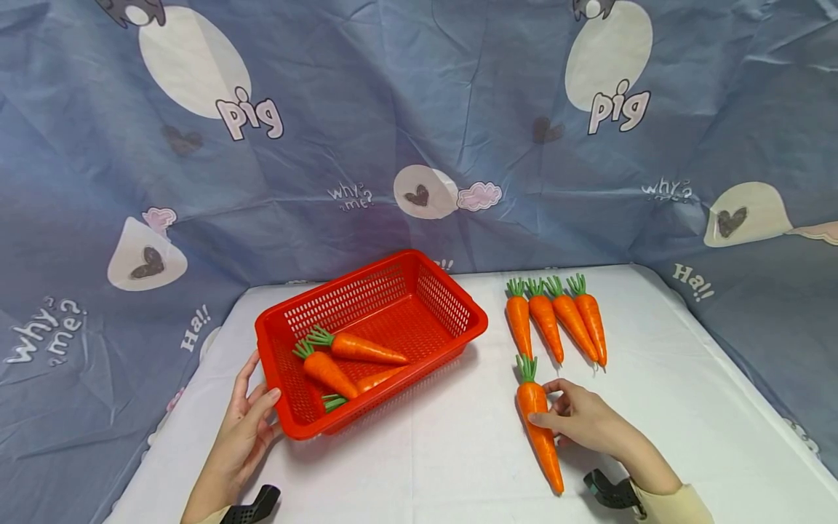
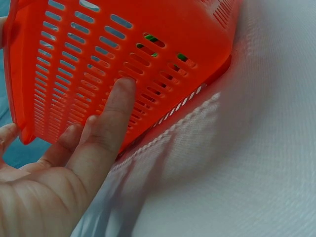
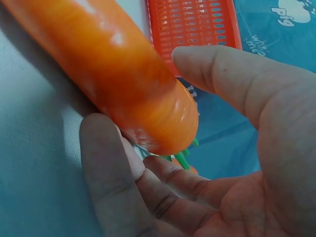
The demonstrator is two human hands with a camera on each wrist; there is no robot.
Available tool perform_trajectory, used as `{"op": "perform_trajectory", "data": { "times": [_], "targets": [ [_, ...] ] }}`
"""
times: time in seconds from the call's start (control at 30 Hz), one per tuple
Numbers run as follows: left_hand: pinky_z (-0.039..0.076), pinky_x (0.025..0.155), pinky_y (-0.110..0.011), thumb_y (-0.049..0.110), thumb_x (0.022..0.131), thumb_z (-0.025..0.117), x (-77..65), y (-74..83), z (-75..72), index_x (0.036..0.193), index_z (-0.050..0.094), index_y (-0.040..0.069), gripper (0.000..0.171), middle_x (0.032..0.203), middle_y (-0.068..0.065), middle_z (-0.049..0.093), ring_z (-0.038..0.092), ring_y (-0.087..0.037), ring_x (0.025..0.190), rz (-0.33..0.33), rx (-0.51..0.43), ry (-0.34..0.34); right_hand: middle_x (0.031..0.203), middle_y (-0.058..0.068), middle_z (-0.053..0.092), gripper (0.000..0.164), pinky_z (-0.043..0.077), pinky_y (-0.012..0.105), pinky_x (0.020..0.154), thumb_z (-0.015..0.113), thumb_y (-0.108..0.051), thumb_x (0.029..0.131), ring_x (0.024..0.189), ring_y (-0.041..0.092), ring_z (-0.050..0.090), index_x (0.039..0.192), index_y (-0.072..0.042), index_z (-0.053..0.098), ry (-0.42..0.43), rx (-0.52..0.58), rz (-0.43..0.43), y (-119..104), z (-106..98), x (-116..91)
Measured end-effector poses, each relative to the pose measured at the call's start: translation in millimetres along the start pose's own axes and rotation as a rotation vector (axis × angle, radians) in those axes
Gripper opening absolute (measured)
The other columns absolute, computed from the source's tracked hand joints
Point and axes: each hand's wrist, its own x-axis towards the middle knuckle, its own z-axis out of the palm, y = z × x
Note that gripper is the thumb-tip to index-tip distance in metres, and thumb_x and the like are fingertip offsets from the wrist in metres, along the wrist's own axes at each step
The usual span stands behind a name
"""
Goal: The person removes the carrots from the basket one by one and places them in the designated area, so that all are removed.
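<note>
My left hand (image 1: 245,429) holds the left end of a red plastic basket (image 1: 471,320), its thumb at the rim and fingers against the slotted outer wall (image 2: 98,59). Several orange carrots with green tops, including one carrot (image 1: 366,349), lie at the basket's left end. At the right, my right hand (image 1: 583,418) is around a carrot (image 1: 540,444) on the table. In the right wrist view, that carrot (image 3: 118,74) passes between thumb and fingers; the thumb tip looks slightly apart from it and the fingers are loosely bent.
Several more carrots (image 1: 546,320) lie side by side behind the right hand, tops toward the back. A white cloth (image 1: 419,466) covers the table. Blue printed fabric (image 1: 366,109) hangs at the back and sides.
</note>
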Motion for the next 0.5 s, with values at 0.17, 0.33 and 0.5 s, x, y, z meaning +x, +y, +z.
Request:
{"op": "perform_trajectory", "data": {
  "times": [0.17, 0.33, 0.5],
  "targets": [
    [0.065, 0.089, -0.036, 0.010, 0.113, 0.051, -0.4, -0.3, -0.6, 0.171, 0.012, 0.043, 0.077, 0.144, 0.014, 0.059, 0.070, -0.006, 0.122, 0.012, -0.009, -0.011, 0.089, 0.006, 0.064, 0.069, 0.057, 0.032, 0.066, 0.084, -0.039, 0.092, 0.072, 0.018, 0.065, 0.139, 0.002, 0.056, -0.003, 0.006, -0.016, 0.0, -1.7, -1.5],
    [0.065, 0.089, -0.037, 0.011, 0.113, 0.050, -0.7, -0.1, -0.7, 0.171, 0.012, 0.043, 0.076, 0.144, 0.013, 0.059, 0.070, -0.007, 0.123, 0.013, -0.011, -0.014, 0.089, 0.005, 0.065, 0.072, 0.054, 0.032, 0.065, 0.084, -0.041, 0.092, 0.072, 0.018, 0.065, 0.141, 0.003, 0.055, -0.012, 0.002, -0.032, 0.0, -5.3, -3.3],
    [0.065, 0.090, -0.037, 0.014, 0.113, 0.051, -0.8, 1.0, 0.5, 0.170, 0.013, 0.045, 0.076, 0.146, 0.015, 0.057, 0.070, -0.006, 0.122, -0.009, 0.005, 0.001, 0.090, 0.006, 0.064, 0.073, 0.053, 0.032, 0.066, 0.083, -0.042, 0.092, 0.072, 0.019, 0.064, 0.142, 0.002, 0.054, -0.015, -0.004, -0.040, -0.5, -10.3, -5.4]
  ]
}}
